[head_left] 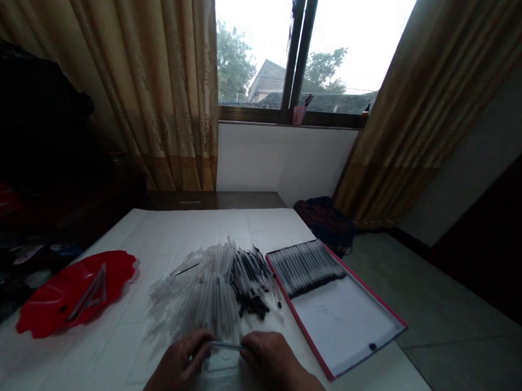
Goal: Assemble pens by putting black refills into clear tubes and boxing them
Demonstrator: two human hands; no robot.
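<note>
Between my left hand and my right hand a slim, pale translucent tube, like a pen barrel, lies crosswise at the near side of the table. My fingers pinch it at both ends, so its tips are hidden. Just beyond my hands spreads a large pile of clear pen barrels. To its right is a heap of dark-filled pens with black ends. Further right, a shallow red-edged box holds a neat row of black-ended pens in its far part.
A red wavy-rimmed plate with a clear, angular plastic piece sits on the left of the white table. One small black piece lies in the box's near corner. A pink pen cup stands on the windowsill.
</note>
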